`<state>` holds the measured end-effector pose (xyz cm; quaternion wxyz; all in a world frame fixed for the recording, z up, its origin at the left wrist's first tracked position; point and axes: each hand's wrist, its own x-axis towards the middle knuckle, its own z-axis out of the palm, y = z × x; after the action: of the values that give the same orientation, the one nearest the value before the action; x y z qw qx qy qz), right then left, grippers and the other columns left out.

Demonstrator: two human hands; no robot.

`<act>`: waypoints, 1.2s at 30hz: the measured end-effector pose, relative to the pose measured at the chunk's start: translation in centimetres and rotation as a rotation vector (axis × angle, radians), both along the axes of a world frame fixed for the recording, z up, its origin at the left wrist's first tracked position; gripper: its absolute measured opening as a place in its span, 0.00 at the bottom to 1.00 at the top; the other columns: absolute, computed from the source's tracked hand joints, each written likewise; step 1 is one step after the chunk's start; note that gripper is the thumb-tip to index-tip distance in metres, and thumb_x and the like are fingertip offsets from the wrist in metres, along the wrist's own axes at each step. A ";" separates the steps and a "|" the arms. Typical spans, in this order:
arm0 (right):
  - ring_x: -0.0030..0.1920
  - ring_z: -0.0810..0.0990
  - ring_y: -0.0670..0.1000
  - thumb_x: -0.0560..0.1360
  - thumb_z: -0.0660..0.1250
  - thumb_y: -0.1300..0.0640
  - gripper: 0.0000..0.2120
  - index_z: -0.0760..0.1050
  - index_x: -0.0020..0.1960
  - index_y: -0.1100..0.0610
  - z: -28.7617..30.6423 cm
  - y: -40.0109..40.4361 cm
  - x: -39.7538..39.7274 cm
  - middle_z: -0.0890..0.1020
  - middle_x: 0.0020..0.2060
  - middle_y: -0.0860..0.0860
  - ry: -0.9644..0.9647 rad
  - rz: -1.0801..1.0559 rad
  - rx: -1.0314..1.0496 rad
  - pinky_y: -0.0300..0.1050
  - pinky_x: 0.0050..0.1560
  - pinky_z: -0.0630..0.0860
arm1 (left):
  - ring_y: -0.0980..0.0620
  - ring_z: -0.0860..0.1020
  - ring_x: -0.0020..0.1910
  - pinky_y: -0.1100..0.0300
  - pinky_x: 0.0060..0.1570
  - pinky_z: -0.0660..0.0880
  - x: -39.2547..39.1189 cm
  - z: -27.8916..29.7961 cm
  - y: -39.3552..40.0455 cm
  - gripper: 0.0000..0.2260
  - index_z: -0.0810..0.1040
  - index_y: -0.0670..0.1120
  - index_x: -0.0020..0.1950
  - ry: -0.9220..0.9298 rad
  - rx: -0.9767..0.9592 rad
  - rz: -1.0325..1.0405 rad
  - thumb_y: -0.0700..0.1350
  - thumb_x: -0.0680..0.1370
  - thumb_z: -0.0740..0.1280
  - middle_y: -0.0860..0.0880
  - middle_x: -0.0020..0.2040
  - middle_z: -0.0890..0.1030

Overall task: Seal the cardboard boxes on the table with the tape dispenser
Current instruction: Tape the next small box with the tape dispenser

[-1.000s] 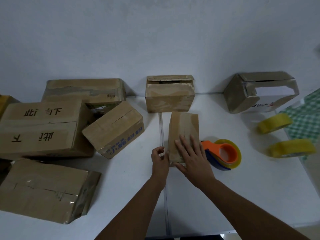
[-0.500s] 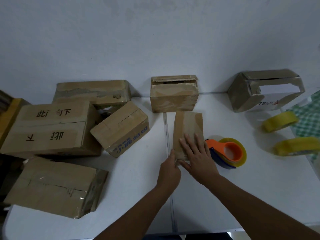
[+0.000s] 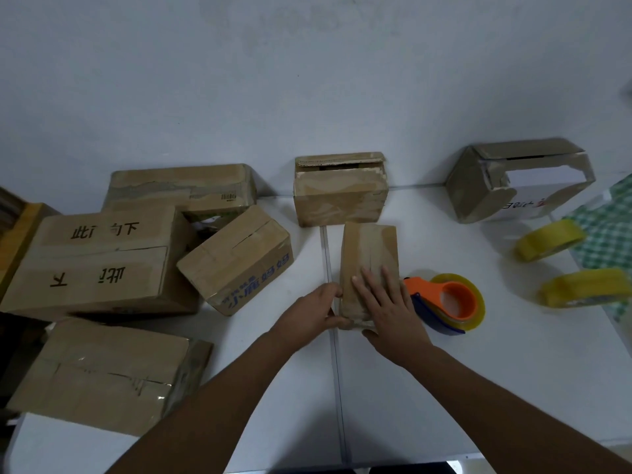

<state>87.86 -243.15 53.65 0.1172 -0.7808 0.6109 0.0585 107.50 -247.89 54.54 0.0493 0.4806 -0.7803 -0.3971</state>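
With the right hand (image 3: 388, 311) flat on the small cardboard box (image 3: 370, 254) mid-surface and the left hand (image 3: 314, 311) gripping its side, untaped flaps may spring open once released for the tape dispenser (image 3: 448, 304) alongside.

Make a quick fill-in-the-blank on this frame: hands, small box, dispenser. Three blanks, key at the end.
1. The right hand lies flat on top of the small ____.
2. The tape dispenser with the orange handle lies on the table, touched by ____ hand.
3. The left hand holds the small box's ____ side.

Missing words: box; neither; left
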 end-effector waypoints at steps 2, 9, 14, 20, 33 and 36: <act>0.75 0.29 0.57 0.75 0.66 0.44 0.48 0.30 0.77 0.47 0.1 -0.1 -0.1 0.34 0.77 0.48 0.003 0.002 0.014 0.61 0.75 0.38 | 0.50 0.78 0.43 0.53 0.47 0.78 -0.1 0.5 -1.0 0.18 0.69 0.45 0.61 -0.073 -0.078 -0.087 0.50 0.77 0.72 0.47 0.61 0.72; 0.75 0.27 0.55 0.77 0.64 0.47 0.45 0.31 0.76 0.45 1.5 -0.4 -0.1 0.32 0.76 0.45 -0.116 0.012 0.109 0.62 0.76 0.41 | 0.45 0.79 0.50 0.54 0.50 0.79 0.2 -0.3 -1.9 0.30 0.64 0.44 0.72 -0.208 -0.127 -0.180 0.48 0.75 0.74 0.47 0.71 0.60; 0.78 0.49 0.49 0.78 0.66 0.59 0.30 0.60 0.76 0.49 4.2 -0.7 -1.8 0.50 0.79 0.44 -0.678 -0.278 -0.013 0.48 0.75 0.55 | 0.48 0.79 0.57 0.55 0.55 0.77 1.3 0.0 -0.5 0.17 0.70 0.46 0.71 -0.089 -0.204 0.167 0.44 0.82 0.62 0.49 0.74 0.63; 0.64 0.77 0.50 0.80 0.63 0.61 0.24 0.63 0.75 0.54 4.2 1.4 -0.4 0.75 0.67 0.50 -0.882 -0.634 0.159 0.42 0.61 0.75 | 0.45 0.75 0.66 0.50 0.62 0.75 -2.7 1.5 0.5 0.28 0.59 0.47 0.78 0.072 0.104 0.338 0.53 0.81 0.64 0.47 0.71 0.70; 0.48 0.73 0.47 0.79 0.64 0.63 0.12 0.74 0.62 0.59 4.3 2.0 -2.7 0.74 0.53 0.51 -0.701 -0.727 -0.239 0.39 0.50 0.67 | 0.44 0.42 0.79 0.35 0.73 0.47 0.9 1.7 -3.0 0.56 0.34 0.54 0.79 -0.447 -0.073 -0.194 0.74 0.67 0.66 0.52 0.80 0.33; 0.53 0.73 0.47 0.80 0.63 0.62 0.14 0.72 0.65 0.59 4.1 1.4 -2.7 0.73 0.59 0.53 -0.713 -0.732 -0.188 0.40 0.55 0.69 | 0.46 0.43 0.79 0.39 0.75 0.47 2.3 3.2 -4.4 0.50 0.41 0.55 0.81 -0.501 -0.234 -0.439 0.70 0.71 0.67 0.51 0.80 0.37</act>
<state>85.20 -241.76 57.73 0.2601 -0.4948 0.7686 -0.3110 109.84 -252.26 57.76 -0.1754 0.3752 -0.8930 -0.1758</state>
